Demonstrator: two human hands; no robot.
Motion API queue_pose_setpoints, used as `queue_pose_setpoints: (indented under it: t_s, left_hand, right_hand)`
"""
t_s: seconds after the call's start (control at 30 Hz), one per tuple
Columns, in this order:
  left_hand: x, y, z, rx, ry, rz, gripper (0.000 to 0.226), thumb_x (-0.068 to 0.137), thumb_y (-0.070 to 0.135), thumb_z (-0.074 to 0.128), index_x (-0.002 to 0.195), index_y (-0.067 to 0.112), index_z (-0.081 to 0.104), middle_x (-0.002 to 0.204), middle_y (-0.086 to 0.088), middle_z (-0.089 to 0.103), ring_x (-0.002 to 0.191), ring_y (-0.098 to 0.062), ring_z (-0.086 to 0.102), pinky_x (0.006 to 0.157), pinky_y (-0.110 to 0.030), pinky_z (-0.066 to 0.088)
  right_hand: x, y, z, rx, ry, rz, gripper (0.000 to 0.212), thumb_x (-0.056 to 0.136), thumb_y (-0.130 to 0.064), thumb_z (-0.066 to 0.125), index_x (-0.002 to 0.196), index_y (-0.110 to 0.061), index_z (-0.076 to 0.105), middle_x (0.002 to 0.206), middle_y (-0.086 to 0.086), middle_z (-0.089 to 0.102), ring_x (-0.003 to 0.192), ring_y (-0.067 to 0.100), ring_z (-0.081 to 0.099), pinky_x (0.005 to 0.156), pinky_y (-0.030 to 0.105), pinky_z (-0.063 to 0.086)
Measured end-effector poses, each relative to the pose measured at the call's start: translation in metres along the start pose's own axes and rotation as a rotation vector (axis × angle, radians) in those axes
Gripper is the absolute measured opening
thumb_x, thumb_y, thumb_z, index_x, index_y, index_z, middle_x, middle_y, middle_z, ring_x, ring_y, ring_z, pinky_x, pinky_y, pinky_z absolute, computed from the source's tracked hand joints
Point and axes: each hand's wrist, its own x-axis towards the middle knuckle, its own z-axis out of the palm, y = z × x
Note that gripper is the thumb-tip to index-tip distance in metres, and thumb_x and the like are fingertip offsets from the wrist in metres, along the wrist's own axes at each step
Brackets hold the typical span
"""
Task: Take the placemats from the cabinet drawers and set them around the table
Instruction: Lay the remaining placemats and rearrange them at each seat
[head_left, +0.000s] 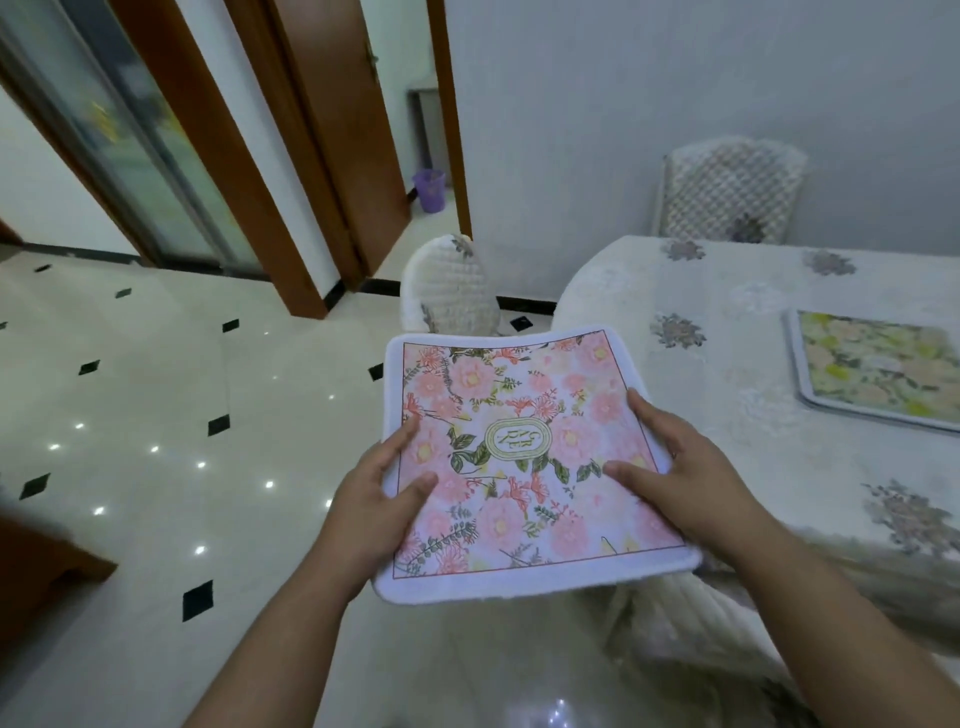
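Observation:
I hold a pink floral placemat (519, 415) with a white border flat in the air, left of the table's near corner. My left hand (376, 499) grips its left edge, thumb on top. My right hand (685, 480) grips its right edge, thumb lying across the print. A second placemat (878, 366), yellow-green floral, lies flat on the table (727, 364) at the right. The table wears a cream embroidered cloth that hangs over its edge.
A quilted chair (449, 286) stands at the table's left end, just beyond the held mat. Another quilted chair (732, 195) is against the far wall. Glossy tiled floor (156, 415) spreads to the left. Wooden door frames and a purple bin (430, 189) are behind.

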Motion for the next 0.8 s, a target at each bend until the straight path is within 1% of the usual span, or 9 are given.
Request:
queue_pose_setpoints:
  t_s: [0.07,0.13,0.27,0.33,0.43,0.53,0.6,0.7,0.8]
  left_hand:
    - [0.045,-0.007,-0.004,-0.008,-0.055,0.024,0.06,0.091,0.025,0.075,0.14,0.051,0.052,0.134,0.028,0.057,0.11,0.015,0.059,0.08,-0.001,0.046]
    - [0.09,-0.012,-0.007,-0.011,-0.12,0.044,0.059,0.091,0.025,0.075,0.138,0.053,0.053,0.135,0.022,0.06,0.11,0.008,0.063,0.081,-0.006,0.05]
    - [0.176,-0.013,-0.014,-0.035,-0.282,0.104,0.059,0.091,0.024,0.075,0.131,0.062,0.053,0.129,0.023,0.063,0.103,0.008,0.066,0.076,-0.009,0.053]
    - [0.216,-0.012,-0.016,-0.025,-0.346,0.129,0.059,0.091,0.025,0.075,0.13,0.063,0.052,0.131,0.022,0.062,0.108,0.004,0.065,0.084,-0.014,0.054]
    - [0.269,-0.009,-0.014,0.012,-0.433,0.165,0.06,0.091,0.028,0.074,0.135,0.059,0.05,0.136,0.019,0.057,0.116,0.001,0.059,0.096,-0.024,0.05]
    - [0.31,-0.006,0.002,0.035,-0.509,0.2,0.06,0.092,0.03,0.073,0.137,0.06,0.048,0.136,0.017,0.056,0.115,0.005,0.056,0.097,-0.026,0.05]
    - [0.334,-0.004,0.019,0.037,-0.538,0.217,0.061,0.092,0.03,0.073,0.136,0.062,0.046,0.137,0.015,0.055,0.113,0.005,0.057,0.092,-0.022,0.051]
    - [0.368,-0.003,0.048,0.028,-0.559,0.232,0.062,0.093,0.029,0.072,0.14,0.058,0.044,0.143,0.011,0.053,0.12,-0.008,0.059,0.098,-0.029,0.051]
    - [0.4,-0.003,0.082,0.058,-0.555,0.241,0.062,0.093,0.029,0.072,0.141,0.057,0.043,0.142,0.007,0.052,0.123,-0.014,0.057,0.106,-0.04,0.049]
  right_hand:
    - [0.022,-0.004,0.009,-0.039,0.054,0.018,0.085,0.082,-0.039,0.081,0.152,-0.046,0.034,0.137,-0.025,0.046,0.11,-0.016,0.049,0.085,0.001,0.035]
    - [0.042,-0.008,0.017,-0.092,0.118,0.043,0.086,0.082,-0.039,0.081,0.154,-0.044,0.032,0.137,-0.023,0.045,0.117,-0.004,0.045,0.095,0.015,0.035]
    - [0.072,-0.021,0.035,-0.103,0.262,0.129,0.086,0.083,-0.04,0.08,0.154,-0.043,0.032,0.137,-0.021,0.044,0.12,0.002,0.046,0.1,0.023,0.038]
    - [0.086,-0.028,0.044,-0.101,0.316,0.177,0.086,0.083,-0.04,0.08,0.154,-0.044,0.032,0.136,-0.02,0.045,0.119,0.004,0.048,0.1,0.025,0.039]
    - [0.107,-0.036,0.054,-0.111,0.399,0.237,0.088,0.083,-0.04,0.08,0.155,-0.043,0.03,0.135,-0.019,0.044,0.118,0.004,0.047,0.099,0.026,0.039]
    - [0.128,-0.037,0.054,-0.165,0.438,0.274,0.088,0.084,-0.037,0.08,0.156,-0.04,0.029,0.132,-0.018,0.043,0.117,0.001,0.043,0.097,0.021,0.035]
    - [0.146,-0.034,0.047,-0.203,0.461,0.288,0.089,0.084,-0.037,0.08,0.156,-0.039,0.028,0.132,-0.017,0.043,0.116,0.001,0.041,0.096,0.02,0.034]
    - [0.178,-0.02,0.032,-0.231,0.482,0.308,0.09,0.084,-0.04,0.079,0.157,-0.038,0.026,0.134,-0.019,0.043,0.12,0.0,0.04,0.097,0.021,0.033]
    - [0.212,0.001,0.016,-0.262,0.475,0.322,0.092,0.084,-0.043,0.078,0.158,-0.037,0.024,0.13,-0.02,0.041,0.117,-0.001,0.037,0.097,0.021,0.031]
